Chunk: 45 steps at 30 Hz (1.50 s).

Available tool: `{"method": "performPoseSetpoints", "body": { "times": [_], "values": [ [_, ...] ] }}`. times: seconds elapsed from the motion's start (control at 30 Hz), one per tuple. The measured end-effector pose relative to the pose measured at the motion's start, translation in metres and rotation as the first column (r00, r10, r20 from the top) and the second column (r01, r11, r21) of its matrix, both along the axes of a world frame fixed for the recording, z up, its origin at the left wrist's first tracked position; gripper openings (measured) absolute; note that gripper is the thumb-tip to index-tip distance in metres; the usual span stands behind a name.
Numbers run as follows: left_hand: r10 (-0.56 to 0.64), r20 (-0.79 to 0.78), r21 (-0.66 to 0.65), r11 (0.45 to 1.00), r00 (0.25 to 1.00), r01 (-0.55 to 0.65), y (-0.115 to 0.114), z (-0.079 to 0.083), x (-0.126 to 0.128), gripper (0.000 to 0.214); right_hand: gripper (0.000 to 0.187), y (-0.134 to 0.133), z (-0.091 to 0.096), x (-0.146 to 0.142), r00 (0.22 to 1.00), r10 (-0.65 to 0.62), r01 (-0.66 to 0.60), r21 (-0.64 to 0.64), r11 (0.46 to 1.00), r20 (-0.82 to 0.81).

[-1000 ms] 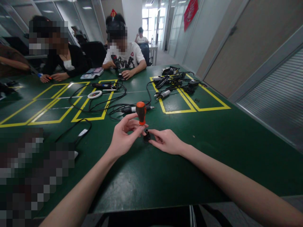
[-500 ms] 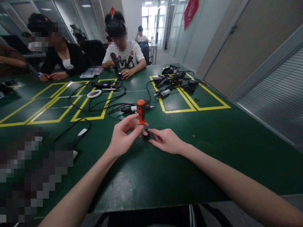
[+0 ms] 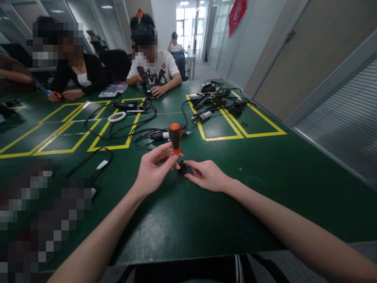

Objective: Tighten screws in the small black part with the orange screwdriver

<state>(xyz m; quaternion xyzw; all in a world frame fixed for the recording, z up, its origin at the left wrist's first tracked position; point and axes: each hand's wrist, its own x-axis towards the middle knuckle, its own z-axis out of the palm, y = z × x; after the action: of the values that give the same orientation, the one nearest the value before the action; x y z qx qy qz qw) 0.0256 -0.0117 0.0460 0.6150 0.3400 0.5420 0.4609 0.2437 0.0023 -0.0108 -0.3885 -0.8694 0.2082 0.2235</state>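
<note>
My left hand (image 3: pixel 156 167) pinches a short screwdriver (image 3: pixel 175 138) low down, its orange and dark grey handle pointing up. The screwdriver's lower end is hidden by my fingers. Just right of those fingers, a small round black part (image 3: pixel 182 169) with a short stub on top rests on the green table (image 3: pixel 188 224). Thumb and forefinger of my right hand (image 3: pixel 207 175) close on this part from the right side. Beyond my hands lies a corded pen-shaped tool (image 3: pixel 165 136) with a black and silver body.
Several tools and black cables (image 3: pixel 212 98) are heaped at the back right, near a few small screws (image 3: pixel 244 124). A white ring (image 3: pixel 117 116) and another corded tool (image 3: pixel 129 106) lie back left. Across the table, a person (image 3: pixel 154 70) holds a power tool.
The screwdriver handle has turned a little about its own axis, and its top leans slightly more left. My right hand keeps its place on the black part.
</note>
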Motion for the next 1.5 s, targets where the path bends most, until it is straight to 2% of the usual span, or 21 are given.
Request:
{"method": "performPoseSetpoints", "body": {
  "times": [0.13,0.37,0.53,0.7,0.87,1.1,1.5],
  "values": [
    [0.012,-0.002,-0.016,1.000,1.000,-0.012,-0.0010,0.0034,0.0021,0.029,0.037,-0.0003,0.0011,-0.0007,1.000,-0.004,0.004,-0.019,1.000,0.009],
    [0.042,-0.011,-0.023,0.999,0.999,-0.042,-0.0021,0.0050,0.0029,0.037,0.037,-0.0007,0.0018,-0.0005,1.000,-0.001,0.001,-0.015,1.000,0.003],
    [0.039,-0.035,-0.006,0.999,0.999,-0.039,-0.0015,0.0034,0.0017,0.027,0.035,-0.0005,0.0023,0.0008,1.000,0.010,-0.010,-0.006,1.000,-0.009],
    [0.034,0.014,0.005,0.999,0.999,-0.034,-0.0005,0.0029,0.0035,0.031,0.033,0.0005,-0.0006,0.0004,1.000,0.007,-0.007,-0.003,1.000,-0.009],
    [0.026,-0.003,0.012,1.000,1.000,-0.026,0.0006,-0.0002,0.0016,0.036,0.035,0.0000,0.0007,-0.0009,1.000,-0.006,0.006,-0.017,1.000,-0.002],
    [0.007,-0.027,0.030,1.000,1.000,-0.006,0.0010,-0.0010,-0.0007,0.021,0.037,-0.0014,0.0047,-0.0014,1.000,-0.006,0.006,-0.028,1.000,0.007],
    [0.051,-0.004,0.030,0.998,0.999,-0.051,0.0008,0.0008,0.0021,0.032,0.037,-0.0008,0.0032,-0.0001,1.000,-0.001,0.001,-0.008,1.000,0.008]
  ]
}}
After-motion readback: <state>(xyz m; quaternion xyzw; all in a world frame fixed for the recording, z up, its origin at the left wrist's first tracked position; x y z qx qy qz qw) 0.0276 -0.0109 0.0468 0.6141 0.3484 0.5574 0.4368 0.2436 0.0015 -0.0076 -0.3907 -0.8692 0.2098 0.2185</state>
